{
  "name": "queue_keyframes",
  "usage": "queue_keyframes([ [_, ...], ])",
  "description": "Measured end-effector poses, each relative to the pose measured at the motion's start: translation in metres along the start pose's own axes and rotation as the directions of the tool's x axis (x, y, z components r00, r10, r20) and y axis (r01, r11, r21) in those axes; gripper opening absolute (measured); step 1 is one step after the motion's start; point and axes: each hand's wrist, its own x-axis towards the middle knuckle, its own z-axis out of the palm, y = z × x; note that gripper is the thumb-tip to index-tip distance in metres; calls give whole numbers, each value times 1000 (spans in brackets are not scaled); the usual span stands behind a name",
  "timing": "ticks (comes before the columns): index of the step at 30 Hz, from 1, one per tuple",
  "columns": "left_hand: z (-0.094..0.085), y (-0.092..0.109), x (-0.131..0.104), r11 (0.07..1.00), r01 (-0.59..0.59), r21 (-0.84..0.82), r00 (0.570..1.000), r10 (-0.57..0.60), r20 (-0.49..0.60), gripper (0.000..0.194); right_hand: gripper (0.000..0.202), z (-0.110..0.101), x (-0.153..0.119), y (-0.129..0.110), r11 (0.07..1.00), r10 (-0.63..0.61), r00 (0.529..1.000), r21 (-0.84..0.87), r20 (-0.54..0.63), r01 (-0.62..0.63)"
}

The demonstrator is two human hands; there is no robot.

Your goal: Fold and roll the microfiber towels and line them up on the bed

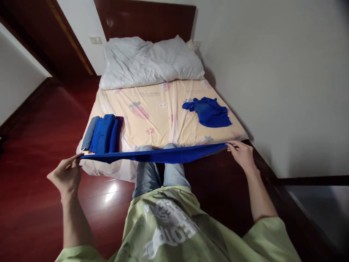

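Observation:
A blue cloth (160,154) is stretched wide in front of my knees, seen nearly edge-on, so its full shape is hidden. My left hand (67,174) pinches its left end between thumb and fingers. At the other end, my right hand (241,153) grips the corner the same way. On the bed beyond, a row of folded cloths (105,134) in grey, blue and purple lies close to my left hand. Toward the right side of the bed rests a crumpled blue garment (211,112) with what looks like a strap.
The bed (152,105) has a cream sheet with pink prints. A white quilt (152,62) lies bunched against the dark wooden headboard (147,20). Reddish wooden floor (49,153) runs along the left, and a white wall (272,72) stands close on the right.

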Motion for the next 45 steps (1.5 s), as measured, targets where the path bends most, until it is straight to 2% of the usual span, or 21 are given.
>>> queue_keyframes([
  [3,-5,7,4,995,36,-88,999,-39,-31,29,23,-2,-3,2,997,57,998,50,-34,-55],
  [8,-8,31,10,938,147,-314,989,-145,29,32,26,14,6,0,998,47,997,43,-63,-44],
  [11,-8,45,21,912,210,-352,978,-195,80,33,26,14,22,-1,998,52,993,50,-106,-47],
  [14,-5,60,40,889,161,-428,987,-155,50,34,25,4,51,-5,995,85,969,63,-232,-72],
  [17,3,74,62,858,104,-502,992,-128,-13,32,23,-6,84,-12,995,86,947,82,-311,-63],
  [20,18,83,77,823,116,-557,990,-139,1,30,22,-6,106,-19,993,72,965,114,-252,-44],
  [23,31,84,85,785,153,-600,986,-165,35,29,21,-1,115,-23,992,54,968,124,-247,-23],
  [26,36,79,88,753,148,-641,981,-193,0,32,22,-1,116,-21,991,52,966,133,-254,-19],
  [29,27,74,86,767,161,-621,981,-196,13,37,22,-14,108,-18,993,36,984,115,-173,-16],
  [34,-1,76,78,829,221,-514,975,-188,117,46,24,-49,86,-15,992,72,997,110,-29,-68],
  [37,-7,79,80,856,239,-458,968,-175,178,48,25,-58,82,-12,989,94,995,112,21,-96],
  [41,7,76,93,893,242,-379,963,-172,208,46,22,-48,97,-2,989,80,996,123,48,-86],
  [45,40,64,111,932,279,-233,923,-193,334,40,19,-16,128,21,981,105,992,154,74,-116],
])
